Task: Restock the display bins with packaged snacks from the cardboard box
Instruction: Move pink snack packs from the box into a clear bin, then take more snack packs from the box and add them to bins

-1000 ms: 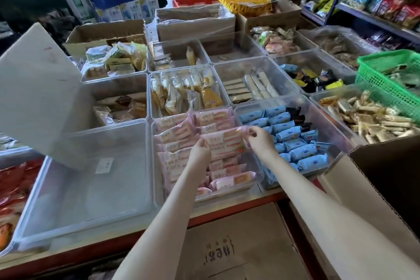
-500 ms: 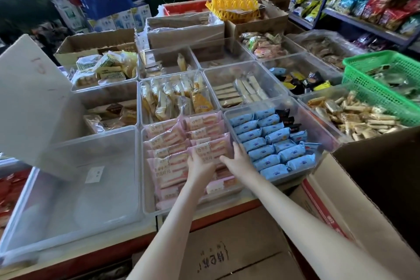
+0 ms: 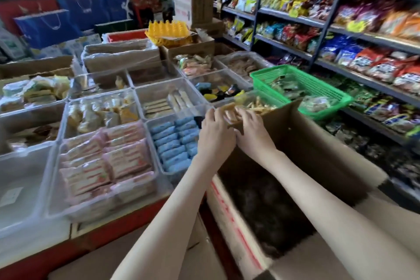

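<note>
As both hands meet over the display bins and not inside the carton, we judge the step in hand to be settling packets into a bin. In the head view, the left hand (image 3: 216,130) and right hand (image 3: 253,130) sit side by side at the centre of the frame, thumbs nearly touching. Their fingers lie forward and lightly bent against the tan stick packets (image 3: 254,105) in a clear bin (image 3: 263,96). Motion blur keeps us from telling whether either hand grips a packet or only nudges the pile.

The cardboard box (image 3: 306,143) stands open at lower right, just beside the bins. Its inside is dark and the contents are too smeared to name. We think the next move calls for drawing the hands back and down into that box for another handful, minding the raised flap beside the tan bin.

The stocked goods look small, light and slippery in film wrappers. Left of centre, pink packets (image 3: 109,157) and blue packets (image 3: 172,141) lie in flat rows that fill their bins. The tan sticks are heaped loosely, near a green basket (image 3: 327,107).
</note>
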